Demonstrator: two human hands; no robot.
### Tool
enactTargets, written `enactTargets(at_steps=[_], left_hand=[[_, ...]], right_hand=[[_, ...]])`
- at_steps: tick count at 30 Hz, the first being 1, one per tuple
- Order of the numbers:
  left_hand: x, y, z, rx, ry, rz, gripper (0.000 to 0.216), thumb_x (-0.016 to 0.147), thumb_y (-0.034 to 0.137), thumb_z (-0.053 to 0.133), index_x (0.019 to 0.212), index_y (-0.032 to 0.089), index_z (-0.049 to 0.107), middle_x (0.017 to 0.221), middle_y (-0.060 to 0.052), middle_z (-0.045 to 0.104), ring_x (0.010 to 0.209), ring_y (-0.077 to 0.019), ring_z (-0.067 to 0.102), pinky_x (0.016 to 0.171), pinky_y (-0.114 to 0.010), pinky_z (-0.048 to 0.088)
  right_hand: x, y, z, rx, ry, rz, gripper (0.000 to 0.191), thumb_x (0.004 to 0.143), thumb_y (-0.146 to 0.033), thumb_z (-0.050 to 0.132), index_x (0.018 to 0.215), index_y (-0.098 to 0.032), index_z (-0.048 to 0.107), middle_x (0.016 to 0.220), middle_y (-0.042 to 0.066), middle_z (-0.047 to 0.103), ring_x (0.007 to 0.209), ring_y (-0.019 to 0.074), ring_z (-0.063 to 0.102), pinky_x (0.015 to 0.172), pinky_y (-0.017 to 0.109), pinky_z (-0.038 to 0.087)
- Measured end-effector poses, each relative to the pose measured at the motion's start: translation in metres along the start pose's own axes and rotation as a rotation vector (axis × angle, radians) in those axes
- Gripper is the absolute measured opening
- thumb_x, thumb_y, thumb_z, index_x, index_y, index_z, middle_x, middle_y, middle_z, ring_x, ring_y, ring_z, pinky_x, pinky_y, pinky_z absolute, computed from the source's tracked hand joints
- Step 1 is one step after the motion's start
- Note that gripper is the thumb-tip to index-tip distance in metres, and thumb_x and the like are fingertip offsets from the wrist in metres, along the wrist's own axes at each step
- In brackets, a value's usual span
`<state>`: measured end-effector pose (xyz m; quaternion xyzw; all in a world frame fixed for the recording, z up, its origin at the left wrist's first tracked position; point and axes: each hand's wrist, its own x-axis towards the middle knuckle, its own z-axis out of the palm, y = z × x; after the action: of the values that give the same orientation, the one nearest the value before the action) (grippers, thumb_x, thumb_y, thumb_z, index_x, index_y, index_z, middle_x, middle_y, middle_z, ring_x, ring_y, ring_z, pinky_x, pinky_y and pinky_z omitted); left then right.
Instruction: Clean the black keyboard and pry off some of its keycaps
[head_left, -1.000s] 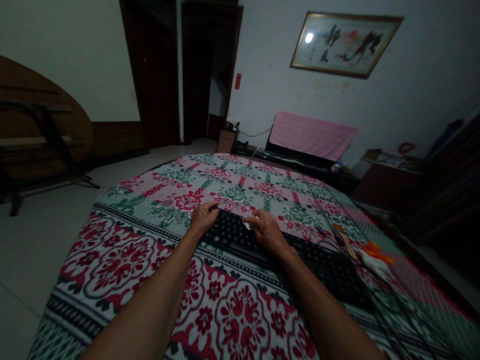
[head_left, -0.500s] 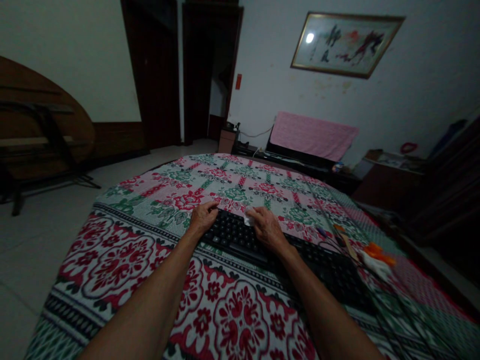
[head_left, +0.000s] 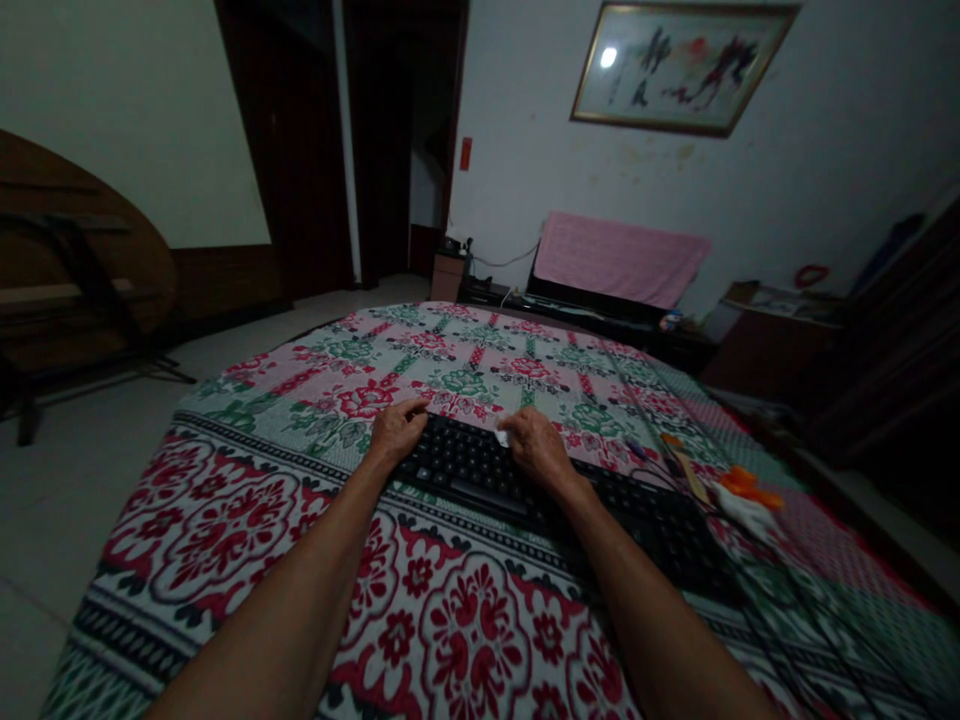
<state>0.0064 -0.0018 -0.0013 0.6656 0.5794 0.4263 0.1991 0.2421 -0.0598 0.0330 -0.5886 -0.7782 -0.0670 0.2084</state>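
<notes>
A black keyboard (head_left: 480, 480) lies aslant on a patterned cloth (head_left: 247, 530) in red, green and white. My left hand (head_left: 397, 435) is closed around the keyboard's upper left end, thumb side toward the keys. Over the upper middle of the keys, my right hand (head_left: 538, 447) has its fingers bent on a small white wipe (head_left: 502, 437). Most of that wipe is hidden under the fingers. My right wrist and forearm cover part of the keys.
Right of the keyboard lie an orange item (head_left: 750, 487), a crumpled white piece (head_left: 742, 512), a flat tan stick (head_left: 691, 475) and dark cables (head_left: 795, 590). Beyond the bed-like surface, a pink towel (head_left: 622, 258) covers something on a low black stand. A folded round table (head_left: 82, 260) leans at left.
My right hand with the wipe has shifted a little to the right along the keyboard. My left hand keeps its place at the left end. The whole view has tilted slightly.
</notes>
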Motion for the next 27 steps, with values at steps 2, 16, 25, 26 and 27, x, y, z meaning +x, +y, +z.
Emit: enactTargets(at_steps=[2, 16, 25, 26, 27], left_hand=[[0.0, 0.001, 0.0, 0.001, -0.001, -0.004, 0.032, 0.073, 0.019, 0.053, 0.102, 0.02, 0.068, 0.099, -0.001, 0.07, 0.093, -0.0156, 0.064, 0.087, -0.023, 0.047], [0.0, 0.004, -0.002, -0.003, -0.003, -0.015, 0.03, 0.074, 0.02, 0.054, 0.101, 0.02, 0.068, 0.098, -0.001, 0.07, 0.093, -0.0164, 0.063, 0.088, -0.025, 0.046], [0.001, 0.002, -0.001, -0.002, 0.001, -0.026, 0.03, 0.073, 0.02, 0.055, 0.1, 0.02, 0.068, 0.099, -0.001, 0.07, 0.092, -0.0167, 0.064, 0.088, -0.026, 0.047], [0.001, 0.002, 0.0, -0.002, -0.001, -0.025, 0.029, 0.073, 0.02, 0.055, 0.1, 0.02, 0.068, 0.099, -0.001, 0.07, 0.092, -0.0166, 0.064, 0.088, -0.027, 0.047], [0.002, 0.002, 0.0, -0.002, -0.002, -0.023, 0.029, 0.073, 0.019, 0.055, 0.1, 0.02, 0.068, 0.099, -0.001, 0.07, 0.092, -0.0166, 0.064, 0.088, -0.027, 0.047]], right_hand=[[0.0, 0.0, 0.0, -0.009, 0.038, -0.004, 0.029, 0.083, -0.012, 0.043, 0.101, -0.021, 0.064, 0.089, 0.007, 0.055, 0.083, 0.0173, 0.049, 0.071, 0.026, 0.037], [0.0, -0.009, -0.01, -0.035, -0.108, -0.02, 0.026, 0.083, -0.014, 0.045, 0.093, -0.022, 0.067, 0.089, 0.007, 0.056, 0.084, 0.0169, 0.051, 0.074, 0.026, 0.036], [-0.002, -0.006, -0.006, -0.003, -0.038, -0.074, 0.025, 0.084, -0.018, 0.042, 0.099, -0.022, 0.063, 0.092, 0.006, 0.054, 0.085, 0.0159, 0.049, 0.076, 0.026, 0.036], [-0.003, -0.007, -0.005, -0.003, -0.049, -0.082, 0.024, 0.085, -0.021, 0.043, 0.098, -0.022, 0.063, 0.092, 0.006, 0.054, 0.085, 0.016, 0.049, 0.077, 0.026, 0.036], [-0.003, -0.008, -0.005, -0.005, -0.055, -0.082, 0.023, 0.085, -0.023, 0.044, 0.098, -0.022, 0.063, 0.091, 0.006, 0.054, 0.085, 0.0162, 0.049, 0.077, 0.026, 0.036]])
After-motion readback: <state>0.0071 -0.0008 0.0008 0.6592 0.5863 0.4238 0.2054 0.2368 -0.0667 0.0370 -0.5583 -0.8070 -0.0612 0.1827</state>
